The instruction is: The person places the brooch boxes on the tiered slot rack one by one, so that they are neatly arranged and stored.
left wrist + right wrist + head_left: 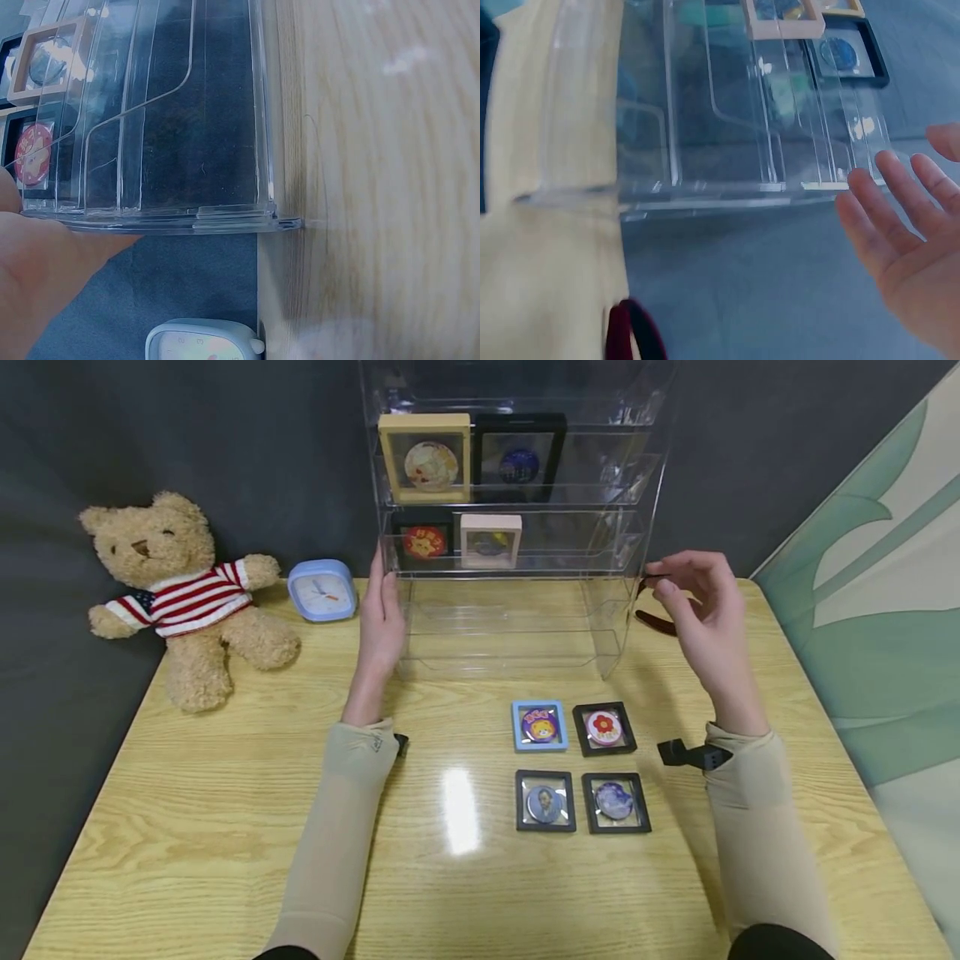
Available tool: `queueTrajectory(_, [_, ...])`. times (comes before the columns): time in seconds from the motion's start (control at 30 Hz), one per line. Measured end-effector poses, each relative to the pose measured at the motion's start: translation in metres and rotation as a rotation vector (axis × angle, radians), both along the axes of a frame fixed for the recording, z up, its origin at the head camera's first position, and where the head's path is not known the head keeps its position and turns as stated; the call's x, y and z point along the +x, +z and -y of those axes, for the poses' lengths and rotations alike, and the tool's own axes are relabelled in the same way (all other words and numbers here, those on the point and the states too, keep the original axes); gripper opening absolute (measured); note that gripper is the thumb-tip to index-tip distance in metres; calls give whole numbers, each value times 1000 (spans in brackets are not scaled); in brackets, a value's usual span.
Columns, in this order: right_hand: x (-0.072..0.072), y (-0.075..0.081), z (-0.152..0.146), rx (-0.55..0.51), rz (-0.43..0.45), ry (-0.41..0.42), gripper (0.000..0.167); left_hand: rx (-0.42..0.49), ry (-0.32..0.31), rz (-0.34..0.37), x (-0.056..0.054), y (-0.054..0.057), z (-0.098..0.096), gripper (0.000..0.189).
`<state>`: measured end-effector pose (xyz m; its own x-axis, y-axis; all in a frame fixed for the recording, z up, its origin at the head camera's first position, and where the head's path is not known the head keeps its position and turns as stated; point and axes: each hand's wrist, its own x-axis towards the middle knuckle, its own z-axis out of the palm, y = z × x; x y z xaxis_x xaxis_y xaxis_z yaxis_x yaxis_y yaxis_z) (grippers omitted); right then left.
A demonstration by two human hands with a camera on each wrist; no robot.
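A clear tiered display rack (510, 647) stands upright near the back of the table. My left hand (381, 631) holds its left side panel, with the thumb at the front edge and the fingers along the outside. Beside the right panel, my right hand (708, 610) has loosely bent fingers and holds nothing. In the right wrist view its fingertips (859, 180) are close to the panel. On the rack's tiers are a cream-framed badge (430, 460), a black-framed blue badge (519, 460), a black-framed red badge (423, 541) and a pale pink-framed badge (491, 542).
Several framed badges lie before the rack: blue-framed (540, 725), a red flower (604, 727), a portrait (545, 802) and a blue-purple one (617, 802). A teddy bear (195, 602) and blue clock (322, 591) are left. A dark red curved band (655, 623) lies behind my right hand.
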<state>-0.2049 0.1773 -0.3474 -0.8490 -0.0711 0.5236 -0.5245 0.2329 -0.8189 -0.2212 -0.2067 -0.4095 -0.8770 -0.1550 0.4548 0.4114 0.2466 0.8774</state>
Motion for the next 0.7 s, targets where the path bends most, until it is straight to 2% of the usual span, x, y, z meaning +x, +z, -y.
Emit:
queueTrajectory(0.27, [36,-23,-33,-59,84,21,26,2,-2,-6,0,-1,-1,53])
queueTrajectory(0.5, [67,-49,-47,5,190,-8,27,-1,-2,-11,1,1,0,53])
queueTrajectory(0.7, [90,-73,-49,-85,275,93,26,9,-9,23,0,2,-1,53])
